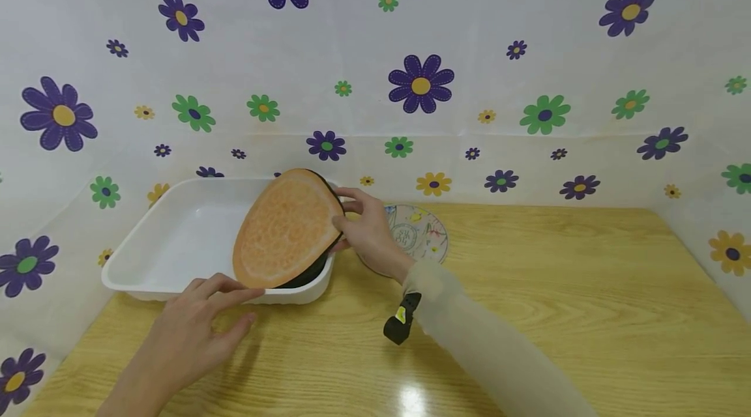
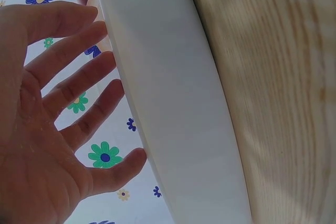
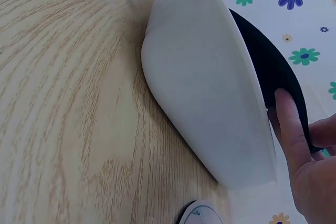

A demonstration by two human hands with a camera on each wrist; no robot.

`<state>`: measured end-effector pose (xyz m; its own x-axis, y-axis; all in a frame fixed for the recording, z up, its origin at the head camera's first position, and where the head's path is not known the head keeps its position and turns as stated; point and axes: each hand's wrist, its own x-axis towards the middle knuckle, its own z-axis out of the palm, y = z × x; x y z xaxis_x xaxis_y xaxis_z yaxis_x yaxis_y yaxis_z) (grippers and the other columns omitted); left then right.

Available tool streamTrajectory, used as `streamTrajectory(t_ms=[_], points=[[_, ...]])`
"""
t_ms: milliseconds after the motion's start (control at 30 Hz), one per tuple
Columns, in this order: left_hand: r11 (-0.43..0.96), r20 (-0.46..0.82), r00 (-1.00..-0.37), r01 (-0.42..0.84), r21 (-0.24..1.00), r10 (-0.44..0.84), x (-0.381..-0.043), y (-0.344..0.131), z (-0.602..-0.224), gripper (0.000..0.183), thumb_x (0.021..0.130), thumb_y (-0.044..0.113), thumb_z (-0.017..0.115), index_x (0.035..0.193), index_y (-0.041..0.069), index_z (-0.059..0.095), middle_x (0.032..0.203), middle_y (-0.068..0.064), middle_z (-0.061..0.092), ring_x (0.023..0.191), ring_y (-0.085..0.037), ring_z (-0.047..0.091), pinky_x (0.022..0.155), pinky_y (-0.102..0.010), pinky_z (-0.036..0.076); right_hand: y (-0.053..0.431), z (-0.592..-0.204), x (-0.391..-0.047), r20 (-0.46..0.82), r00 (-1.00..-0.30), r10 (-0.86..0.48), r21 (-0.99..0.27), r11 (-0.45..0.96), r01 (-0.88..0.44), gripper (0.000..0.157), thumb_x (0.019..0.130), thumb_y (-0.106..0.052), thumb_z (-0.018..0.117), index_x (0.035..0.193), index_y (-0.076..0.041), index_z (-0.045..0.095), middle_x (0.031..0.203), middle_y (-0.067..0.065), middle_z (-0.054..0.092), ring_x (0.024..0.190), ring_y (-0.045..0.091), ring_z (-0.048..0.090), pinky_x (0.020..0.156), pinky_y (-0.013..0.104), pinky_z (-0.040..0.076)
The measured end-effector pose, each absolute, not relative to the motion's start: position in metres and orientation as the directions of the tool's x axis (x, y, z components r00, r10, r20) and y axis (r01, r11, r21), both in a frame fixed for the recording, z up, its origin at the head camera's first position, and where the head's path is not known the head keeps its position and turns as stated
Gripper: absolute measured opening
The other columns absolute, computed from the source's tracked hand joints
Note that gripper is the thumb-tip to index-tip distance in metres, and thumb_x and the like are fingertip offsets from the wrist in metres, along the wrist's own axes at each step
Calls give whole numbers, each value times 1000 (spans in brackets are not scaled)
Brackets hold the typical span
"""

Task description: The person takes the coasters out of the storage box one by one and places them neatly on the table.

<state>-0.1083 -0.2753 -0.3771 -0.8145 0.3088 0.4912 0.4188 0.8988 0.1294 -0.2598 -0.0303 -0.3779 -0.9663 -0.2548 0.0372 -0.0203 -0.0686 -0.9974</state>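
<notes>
A round mat (image 1: 287, 234) with an orange-slice print and a black underside (image 3: 262, 51) stands tilted over the right end of a white tray (image 1: 193, 234). My right hand (image 1: 369, 228) pinches its right edge, thumb on the printed face and fingers behind. Something dark (image 1: 308, 275) shows beneath the mat inside the tray; what it is I cannot tell. My left hand (image 1: 199, 319) is at the tray's front rim, its fingers spread and fingertips touching the rim in the left wrist view, holding nothing.
Right of the tray, partly behind my right wrist, a round floral-print mat (image 1: 431, 241) lies on the wooden table (image 1: 557, 287). A flower-patterned cloth (image 1: 352, 32) hangs behind and at the sides. A small black camera (image 1: 400, 326) is strapped to my right wrist.
</notes>
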Motion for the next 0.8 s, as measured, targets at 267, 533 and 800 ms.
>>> streamTrajectory(t_ms=[267,533,800], points=[[896,504,-807,423,132,307,-108,-274,-378,33,74,18,85,105,27,81,93,15,65,84,-14,60,61,-28,42,-19,-377,-258,33,-967,-252,-999,-38,-24,52,97,4,61,144,-18,56,133,18,65,76,25,74,61,44,62],[897,494,-815,419,144,301,-108,-274,-379,33,74,17,85,105,28,81,93,14,66,84,-14,59,61,-27,42,-12,-375,-254,29,-971,-238,-998,-68,-13,52,97,5,61,142,-20,58,130,18,66,74,20,73,67,53,61],[898,477,-826,413,153,299,-107,-274,-378,34,74,16,85,106,27,81,91,13,66,84,-15,59,62,-27,43,-2,-375,-253,61,-972,-225,-995,-87,-43,51,96,5,62,141,-18,59,128,20,67,66,17,72,60,46,62]])
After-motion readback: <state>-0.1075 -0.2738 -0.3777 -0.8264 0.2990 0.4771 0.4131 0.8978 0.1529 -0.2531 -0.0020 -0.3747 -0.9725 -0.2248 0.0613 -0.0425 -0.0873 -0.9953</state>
